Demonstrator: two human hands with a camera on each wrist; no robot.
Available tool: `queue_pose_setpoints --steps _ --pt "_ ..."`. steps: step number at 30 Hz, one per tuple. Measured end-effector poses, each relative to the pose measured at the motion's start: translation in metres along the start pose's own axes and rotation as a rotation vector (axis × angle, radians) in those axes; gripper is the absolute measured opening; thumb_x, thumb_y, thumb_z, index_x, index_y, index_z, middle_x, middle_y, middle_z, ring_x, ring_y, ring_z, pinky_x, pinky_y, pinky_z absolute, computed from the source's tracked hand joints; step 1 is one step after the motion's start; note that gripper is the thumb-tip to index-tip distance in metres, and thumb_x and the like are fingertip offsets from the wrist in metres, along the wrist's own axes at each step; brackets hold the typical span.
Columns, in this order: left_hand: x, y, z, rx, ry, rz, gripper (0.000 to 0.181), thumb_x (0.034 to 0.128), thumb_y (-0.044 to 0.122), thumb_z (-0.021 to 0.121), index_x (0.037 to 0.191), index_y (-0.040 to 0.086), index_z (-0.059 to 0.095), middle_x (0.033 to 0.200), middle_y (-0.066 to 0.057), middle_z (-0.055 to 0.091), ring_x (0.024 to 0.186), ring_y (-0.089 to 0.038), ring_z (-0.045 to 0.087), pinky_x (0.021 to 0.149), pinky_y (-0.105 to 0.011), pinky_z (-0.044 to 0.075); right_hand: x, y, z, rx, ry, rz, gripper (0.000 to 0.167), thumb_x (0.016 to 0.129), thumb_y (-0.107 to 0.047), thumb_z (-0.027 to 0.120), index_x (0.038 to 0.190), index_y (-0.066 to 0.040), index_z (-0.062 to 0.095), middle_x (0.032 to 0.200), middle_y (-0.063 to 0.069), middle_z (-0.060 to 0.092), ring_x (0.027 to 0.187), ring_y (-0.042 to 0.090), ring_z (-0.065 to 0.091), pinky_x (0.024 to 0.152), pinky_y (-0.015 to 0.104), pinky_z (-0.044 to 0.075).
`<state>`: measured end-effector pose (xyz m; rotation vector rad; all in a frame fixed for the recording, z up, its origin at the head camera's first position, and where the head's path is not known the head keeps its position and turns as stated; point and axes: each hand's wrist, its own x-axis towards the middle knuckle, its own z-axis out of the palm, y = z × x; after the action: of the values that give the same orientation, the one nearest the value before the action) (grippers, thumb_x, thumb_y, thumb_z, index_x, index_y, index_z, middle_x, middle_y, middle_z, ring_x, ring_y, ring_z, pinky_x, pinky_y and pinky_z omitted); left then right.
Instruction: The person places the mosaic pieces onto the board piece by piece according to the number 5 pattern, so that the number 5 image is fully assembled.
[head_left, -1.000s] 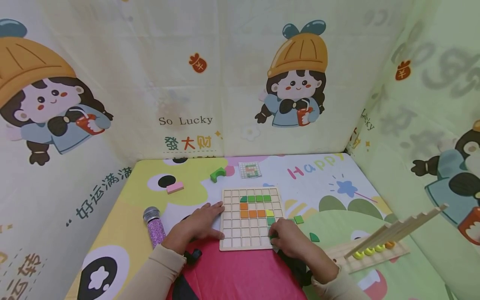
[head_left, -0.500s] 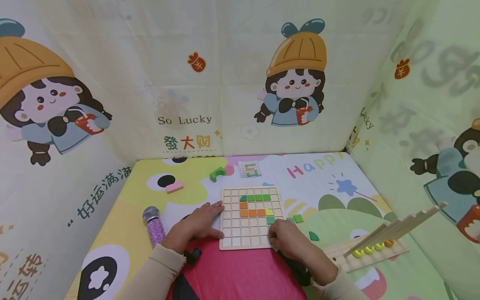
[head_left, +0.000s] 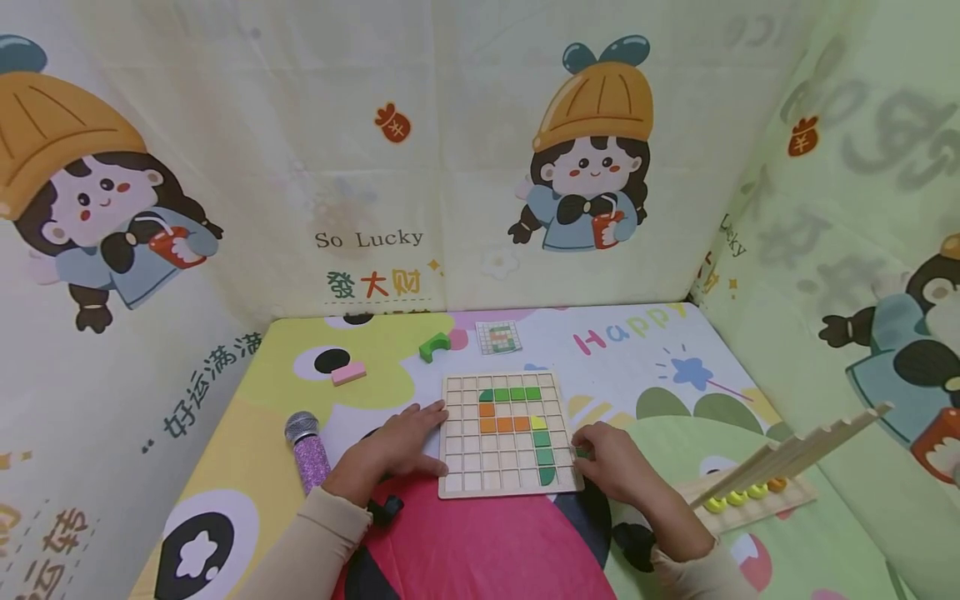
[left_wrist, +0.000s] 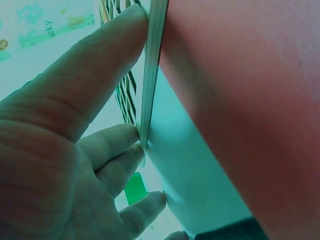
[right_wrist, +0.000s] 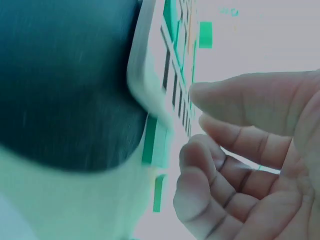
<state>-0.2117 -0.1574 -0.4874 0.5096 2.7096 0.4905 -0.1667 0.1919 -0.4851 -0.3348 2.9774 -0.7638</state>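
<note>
A wooden grid board [head_left: 495, 494] lies flat in the head view. Set in its cells are a green row [head_left: 514, 394], orange squares [head_left: 504, 425], a yellow piece [head_left: 538, 423] and a green column ending in a rounded dark green piece [head_left: 547, 476]. My left hand [head_left: 393, 442] rests at the board's left edge, fingers extended and touching it. Beside the right edge is my right hand [head_left: 618, 462], fingers loosely bent, thumb apart from them, and nothing visibly held. Loose green pieces [right_wrist: 150, 142] lie near it in the right wrist view; in the head view it mostly hides them.
Behind the board lies a small pattern card [head_left: 498, 337]. A green arch block [head_left: 435, 347] and a pink block [head_left: 348, 373] are to its left. A purple glitter microphone [head_left: 311, 454] lies left of my hand. On the right stands a wooden rack toy [head_left: 795, 454] with yellow and orange beads.
My right hand has moved off the board's lower right cells to the right, uncovering the green column and its rounded end piece. My left hand has stayed at the left edge.
</note>
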Motion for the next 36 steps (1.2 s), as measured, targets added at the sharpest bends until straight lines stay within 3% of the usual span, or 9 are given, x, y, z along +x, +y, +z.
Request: queue_pose_setpoints --steps 8,17,22,31,36 --pt "-0.002 0.002 -0.002 -0.012 -0.010 0.001 0.094 0.0784 0.041 0.090 0.157 0.012 0.046 0.168 -0.006 0.036 0.155 -0.045 0.027 0.122 -0.063 0.029 0.009 0.015 -0.002 -0.126 0.017 0.036 0.026 0.087 -0.003 0.069 0.111 -0.002 0.076 0.091 0.008 0.063 0.078 0.018 0.053 0.068 0.035 0.048" --pt "-0.001 0.002 0.000 -0.002 -0.006 -0.003 0.094 0.0777 0.040 0.090 0.156 0.011 0.047 0.167 -0.007 0.037 0.154 -0.046 0.028 0.122 -0.063 0.030 0.018 0.016 -0.004 -0.201 -0.043 0.000 0.026 0.087 -0.007 0.077 0.113 -0.005 0.078 0.095 0.010 0.065 0.080 0.020 0.055 0.066 0.036 0.048" --pt "-0.001 0.002 -0.001 -0.002 -0.007 -0.002 0.094 0.0781 0.041 0.090 0.156 0.011 0.047 0.168 -0.007 0.037 0.154 -0.046 0.028 0.122 -0.062 0.030 0.025 0.018 -0.003 -0.189 -0.076 0.046 0.026 0.087 -0.008 0.080 0.112 -0.005 0.076 0.102 0.011 0.064 0.084 0.021 0.057 0.068 0.038 0.052" --pt "0.000 0.001 -0.001 -0.002 -0.010 -0.017 0.095 0.0784 0.041 0.090 0.157 0.014 0.045 0.168 -0.005 0.035 0.155 -0.044 0.026 0.123 -0.062 0.030 0.027 0.019 0.000 -0.117 -0.022 0.079 0.020 0.087 -0.009 0.082 0.101 -0.007 0.068 0.095 0.006 0.067 0.081 0.019 0.060 0.071 0.039 0.057" --pt "0.001 0.000 0.000 -0.003 -0.008 -0.015 0.095 0.0776 0.041 0.090 0.157 0.014 0.046 0.168 -0.004 0.036 0.155 -0.044 0.027 0.122 -0.062 0.030 0.023 0.016 -0.002 -0.101 0.005 0.098 0.017 0.089 -0.009 0.080 0.099 -0.009 0.067 0.091 0.004 0.069 0.078 0.018 0.058 0.068 0.036 0.053"
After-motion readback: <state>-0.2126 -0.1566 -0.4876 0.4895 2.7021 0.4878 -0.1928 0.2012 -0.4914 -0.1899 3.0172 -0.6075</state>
